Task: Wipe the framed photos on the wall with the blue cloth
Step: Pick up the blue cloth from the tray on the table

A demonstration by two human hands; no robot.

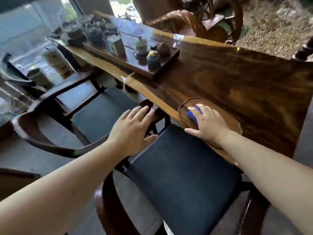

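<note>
The blue cloth [193, 115] lies in a shallow wooden tray [183, 108] near the front edge of a long wooden table [245, 85]. My right hand [209, 123] rests on top of it with the fingers curled over it; only a small blue patch shows under the fingers. My left hand [132, 128] hovers open, fingers spread, over the gap between two chairs, to the left of the tray. No framed photos or wall are in view.
A dark cushioned chair [183, 177] stands right below my arms, a second one [101, 114] to its left. A tea tray [152, 72] with jars, cups and a teapot sits further along the table. A wicker chair [179, 21] stands behind the table.
</note>
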